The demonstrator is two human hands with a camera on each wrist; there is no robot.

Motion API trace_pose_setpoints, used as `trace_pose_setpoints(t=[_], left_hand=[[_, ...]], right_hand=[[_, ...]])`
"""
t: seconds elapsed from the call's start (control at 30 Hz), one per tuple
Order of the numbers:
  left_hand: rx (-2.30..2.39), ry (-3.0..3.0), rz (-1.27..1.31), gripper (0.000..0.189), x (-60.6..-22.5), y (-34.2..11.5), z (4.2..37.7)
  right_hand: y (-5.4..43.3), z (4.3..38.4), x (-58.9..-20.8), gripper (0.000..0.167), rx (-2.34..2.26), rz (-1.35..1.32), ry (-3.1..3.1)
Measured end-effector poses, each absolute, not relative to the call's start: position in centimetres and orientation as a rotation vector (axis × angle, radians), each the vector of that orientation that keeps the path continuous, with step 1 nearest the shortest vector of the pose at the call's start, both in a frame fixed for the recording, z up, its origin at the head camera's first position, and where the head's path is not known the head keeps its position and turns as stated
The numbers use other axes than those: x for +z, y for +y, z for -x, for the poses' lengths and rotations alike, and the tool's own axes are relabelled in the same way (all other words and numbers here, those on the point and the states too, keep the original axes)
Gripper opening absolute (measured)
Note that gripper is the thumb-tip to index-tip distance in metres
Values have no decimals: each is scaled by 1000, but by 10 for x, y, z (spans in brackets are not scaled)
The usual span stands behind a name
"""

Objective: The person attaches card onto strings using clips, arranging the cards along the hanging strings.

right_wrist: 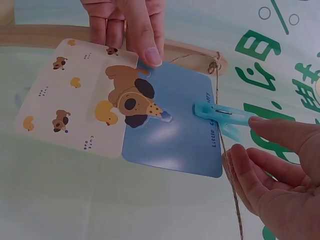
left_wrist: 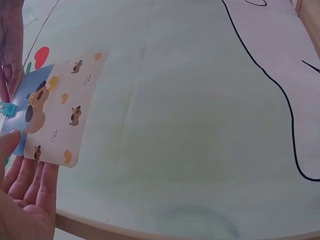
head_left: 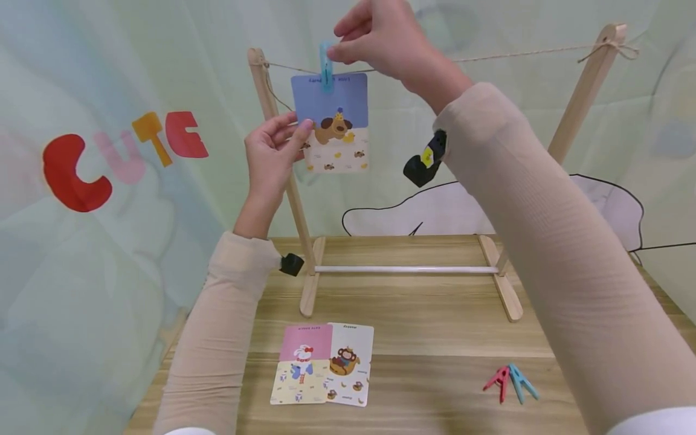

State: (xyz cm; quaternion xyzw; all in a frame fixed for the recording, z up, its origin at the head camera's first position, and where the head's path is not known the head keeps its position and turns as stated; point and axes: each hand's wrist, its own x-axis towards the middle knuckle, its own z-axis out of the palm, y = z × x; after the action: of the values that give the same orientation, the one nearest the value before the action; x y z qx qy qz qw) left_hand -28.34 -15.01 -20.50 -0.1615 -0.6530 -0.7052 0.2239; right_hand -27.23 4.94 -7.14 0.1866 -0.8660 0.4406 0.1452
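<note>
A blue-and-cream dog card (head_left: 339, 138) hangs upside down, as seen from the head, at a twine line (head_left: 497, 57). A light-blue clothespin (right_wrist: 220, 112) sits on its blue edge, over the twine, with its legs spread. My left hand (head_left: 274, 151) pinches the card's left side, thumb on the printed face and fingers behind. At the clothespin, my right hand (head_left: 383, 42) touches one leg's end with a fingertip (right_wrist: 257, 122); another fingertip (right_wrist: 240, 152) stands just off the other leg.
The line runs between two wooden posts (head_left: 584, 90) of a stand with a white crossbar (head_left: 405, 269). On the wooden table (head_left: 429, 338) lie a pink-and-yellow rabbit card (head_left: 296, 386), a white monkey card (head_left: 353, 341), a red clothespin (head_left: 501, 382) and a blue clothespin (head_left: 522, 382).
</note>
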Motion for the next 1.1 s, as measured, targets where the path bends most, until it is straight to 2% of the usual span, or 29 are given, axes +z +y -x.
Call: trace_pose_setpoints(t=[1.1], left_hand=[[-1747,-1880,412,35,-214,-162,283]], right_hand=[[85,249,-88,34,1040,-823,-2411]])
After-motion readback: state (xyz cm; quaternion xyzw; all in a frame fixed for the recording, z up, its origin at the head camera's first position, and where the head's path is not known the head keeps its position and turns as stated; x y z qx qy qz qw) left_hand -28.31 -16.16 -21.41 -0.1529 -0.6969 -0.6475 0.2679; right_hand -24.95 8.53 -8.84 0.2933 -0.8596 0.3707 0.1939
